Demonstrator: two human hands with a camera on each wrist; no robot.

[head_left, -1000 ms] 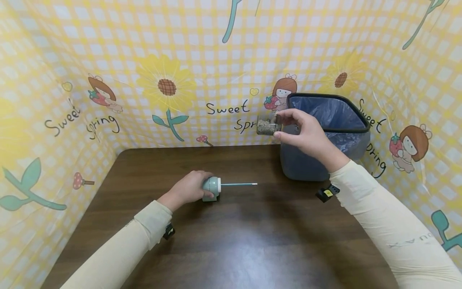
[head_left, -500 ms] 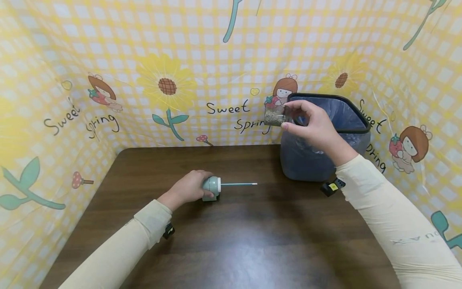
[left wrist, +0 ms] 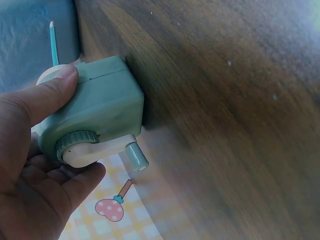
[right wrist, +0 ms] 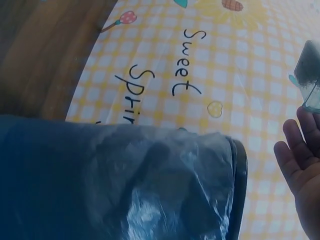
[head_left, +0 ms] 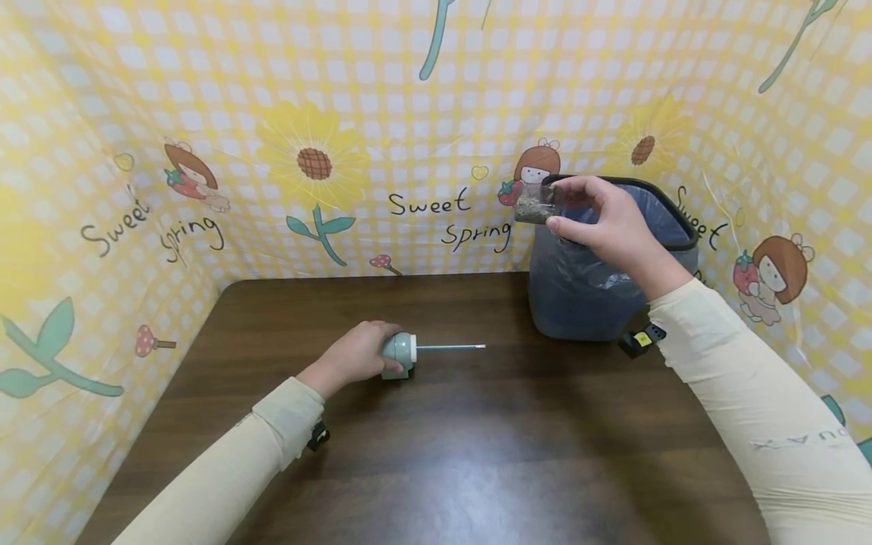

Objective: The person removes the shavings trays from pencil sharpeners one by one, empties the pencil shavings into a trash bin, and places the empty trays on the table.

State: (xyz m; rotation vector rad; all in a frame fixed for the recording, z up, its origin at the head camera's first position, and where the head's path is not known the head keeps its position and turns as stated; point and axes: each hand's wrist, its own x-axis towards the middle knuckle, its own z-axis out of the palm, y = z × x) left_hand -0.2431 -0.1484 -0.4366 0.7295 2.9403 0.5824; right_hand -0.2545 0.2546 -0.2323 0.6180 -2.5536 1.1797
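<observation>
Both hands are busy and well apart: the right hand (head_left: pixel 616 231) pinches the clear cup (head_left: pixel 536 198) between thumb and fingers, while the left hand (head_left: pixel 357 352) grips the sharpener (head_left: pixel 402 348). That cup is up at right of centre in the head view, its outline crossing the left edge of the bin (head_left: pixel 579 306); whether it hangs over the opening, I can't tell. Grey-green shavings (head_left: pixel 531 211) show inside, so as I read it, taking out the cup is done, while emptying it and refitting it are left. Long axis? The cup's seems to run roughly left to right, its far end aimed left; which side is uncovered isn't clear. Down near the middle of the frame, the sharpener rests on the table (head_left: pixel 436 454), its pencil (head_left: pixel 446 347) sticking out towards the right, long axis almost level, pale tip outermost. Over in the left wrist view, that pencil points to the upper left and the crank (left wrist: pixel 107 150) shows low on the body. Beyond it all, checked cloth (head_left: pixel 409 113) fills the upper frame, and a crumpled liner (right wrist: pixel 145 200) catches light low in the right wrist view.
</observation>
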